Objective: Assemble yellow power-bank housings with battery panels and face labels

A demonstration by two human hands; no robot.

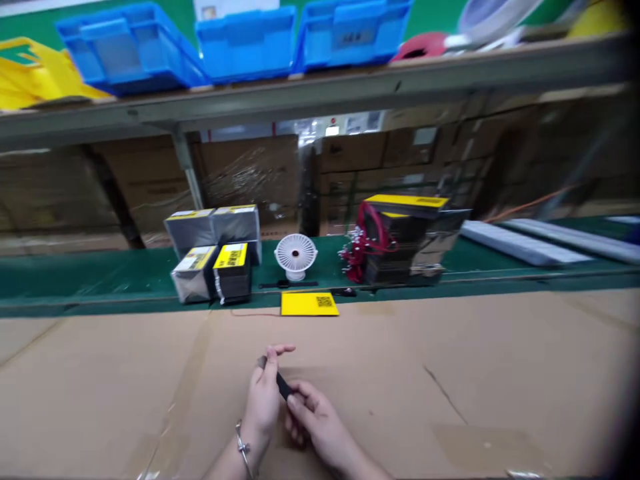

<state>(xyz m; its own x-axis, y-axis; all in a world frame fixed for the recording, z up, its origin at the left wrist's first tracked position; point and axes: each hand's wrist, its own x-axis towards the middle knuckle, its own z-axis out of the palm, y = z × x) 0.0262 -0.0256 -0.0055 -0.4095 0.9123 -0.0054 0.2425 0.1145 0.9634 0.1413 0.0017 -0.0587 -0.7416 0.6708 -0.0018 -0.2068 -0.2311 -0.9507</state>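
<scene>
Between my hands is a slim black strip-like piece (283,386), tilted down toward the right; its exact kind I cannot make out. My left hand (266,392) grips its upper end, thumb on top and one finger stretched out past it. On its lower end my right hand (314,419) is closed, thumb and fingers pinching it. Both hands are just above the cardboard-covered bench (380,380). Ahead of them lies a flat yellow card (309,304) with a printed code. Behind the card stands a small white fan (295,256).
Stacked boxes with yellow labels (213,250) stand at the back left. Right of the fan is a pile of black-and-yellow packages (400,243) with red cords (367,243). Blue bins (245,43) sit on a shelf (300,93) overhead. Grey bars (525,243) lie at the right.
</scene>
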